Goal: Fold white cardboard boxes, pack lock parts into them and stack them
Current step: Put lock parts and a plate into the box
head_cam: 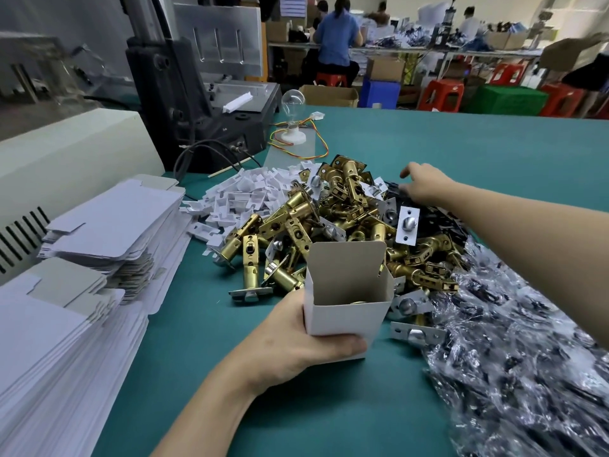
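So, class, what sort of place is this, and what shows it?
Probably a factory packing workshop: a heap of brass door latches near stacks of flat white box blanks on a green worktable, and workers seated at benches behind.

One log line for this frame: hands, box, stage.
stage: packing | left hand: grips upright open white box | right hand: on black parts behind brass latch pile, grasp unclear | flat box blanks: stacked left
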